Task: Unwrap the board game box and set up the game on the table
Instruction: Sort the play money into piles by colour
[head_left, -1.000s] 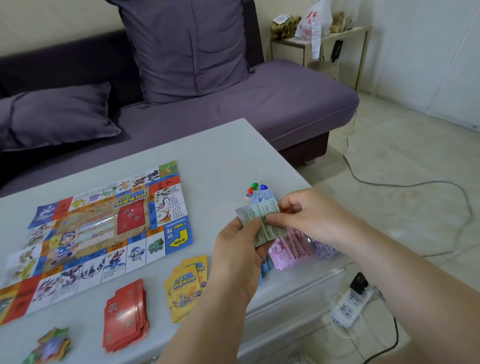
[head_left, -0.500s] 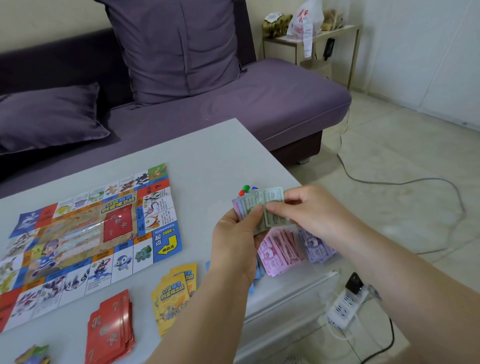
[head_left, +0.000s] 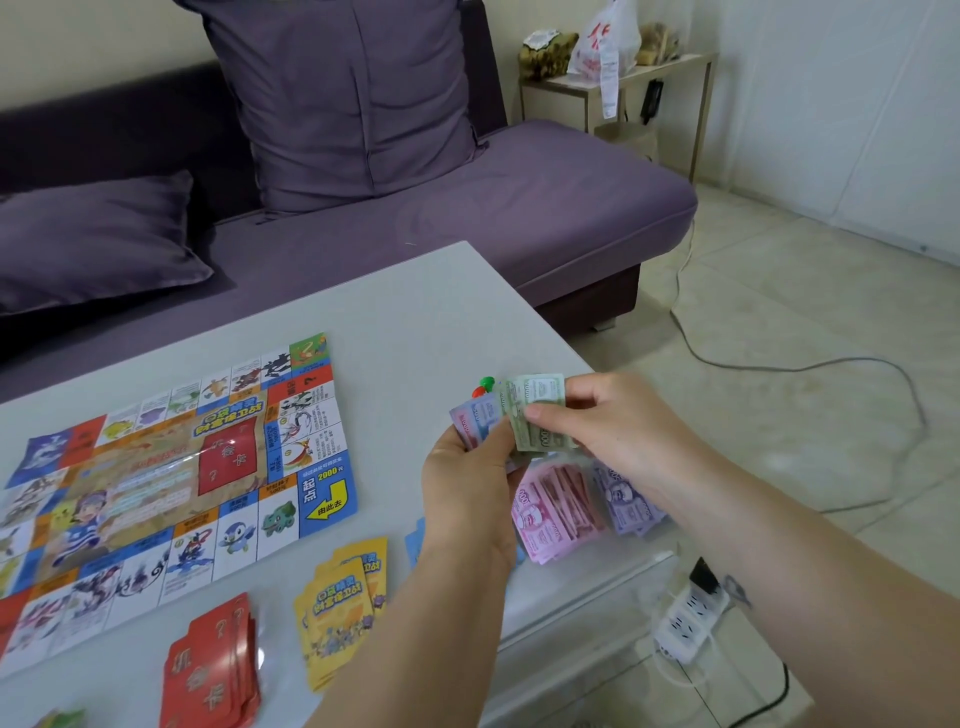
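Note:
The colourful game board (head_left: 171, 488) lies flat on the white table (head_left: 415, 322). My left hand (head_left: 470, 493) grips a fanned stack of play money (head_left: 478, 415) above the table's right edge. My right hand (head_left: 613, 426) pinches green banknotes (head_left: 537, 410) at the top of that stack. Below my hands lie a pink banknote pile (head_left: 556, 512) and a purple banknote pile (head_left: 626, 501). Red cards (head_left: 215, 670) and yellow cards (head_left: 343, 608) sit near the front edge. Small green and red game pawns (head_left: 484, 385) peek out behind the money.
A purple sofa (head_left: 519, 208) with cushions stands behind the table. A power strip (head_left: 685, 618) and cables lie on the tiled floor at the right. A side table (head_left: 649, 73) with bags stands in the far corner.
My right hand has drawn the green banknotes up and to the right, away from the stack in my left hand. The view has shifted slightly.

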